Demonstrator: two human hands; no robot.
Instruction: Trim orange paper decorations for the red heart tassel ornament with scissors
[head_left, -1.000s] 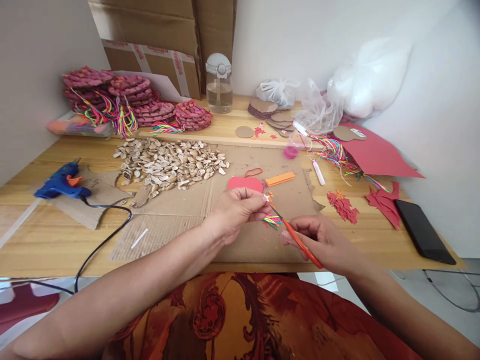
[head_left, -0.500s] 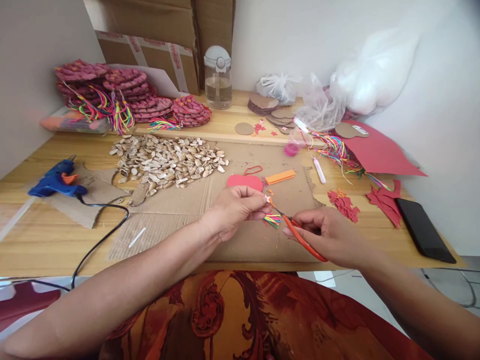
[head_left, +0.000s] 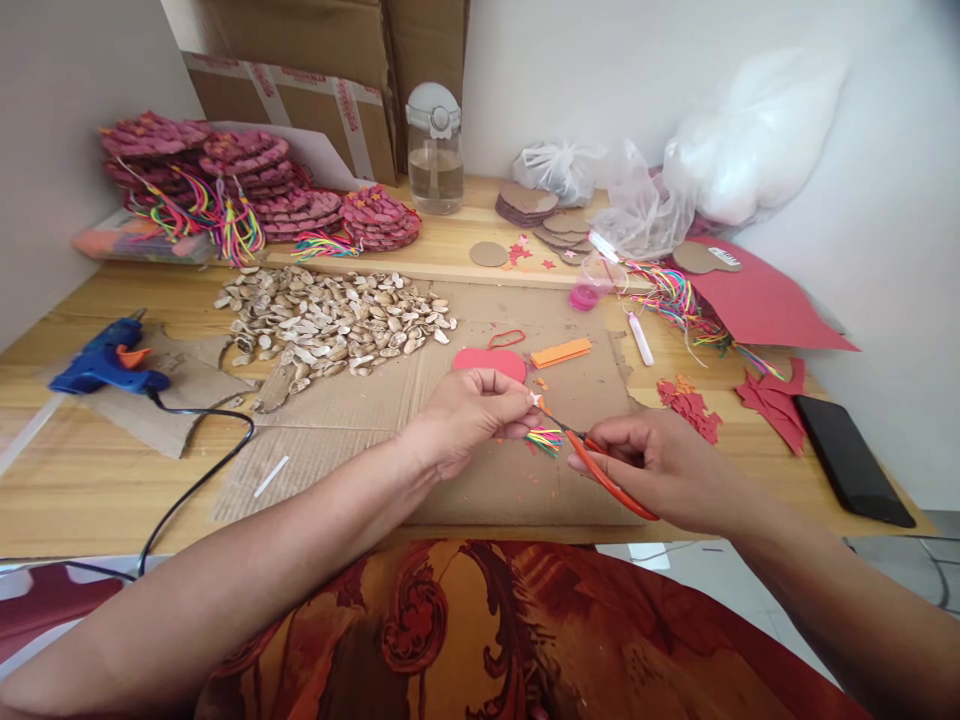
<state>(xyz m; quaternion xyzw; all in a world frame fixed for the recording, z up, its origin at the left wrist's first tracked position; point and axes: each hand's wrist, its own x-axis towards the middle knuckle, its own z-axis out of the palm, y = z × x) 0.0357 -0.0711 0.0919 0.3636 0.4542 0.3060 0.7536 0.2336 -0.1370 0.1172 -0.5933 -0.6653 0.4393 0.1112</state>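
Note:
Between the thumb and fingertips of my left hand (head_left: 487,408) is a small paper piece (head_left: 536,399), white and orange, with a star-like outline. My right hand (head_left: 649,460) is closed around the orange handles of a pair of scissors (head_left: 611,485). The scissor blades reach up and left to the paper piece. Just behind my left hand lies a red paper shape (head_left: 491,364) with a red cord loop, partly hidden. Colourful cords (head_left: 545,438) show under my hands. An orange folded paper strip (head_left: 561,353) rests beyond them on the cardboard sheet (head_left: 352,470).
Peanut shells (head_left: 337,320) are heaped at left, near a blue glue gun (head_left: 109,358) with a black cord. Red paper scraps (head_left: 686,408) and a phone (head_left: 851,460) lie at right. A water bottle (head_left: 435,150) and stacked pink discs (head_left: 300,212) stand behind.
The view has shifted very slightly. Both hands, the paper piece and the scissors hold almost the same position, with the right hand a touch farther right.

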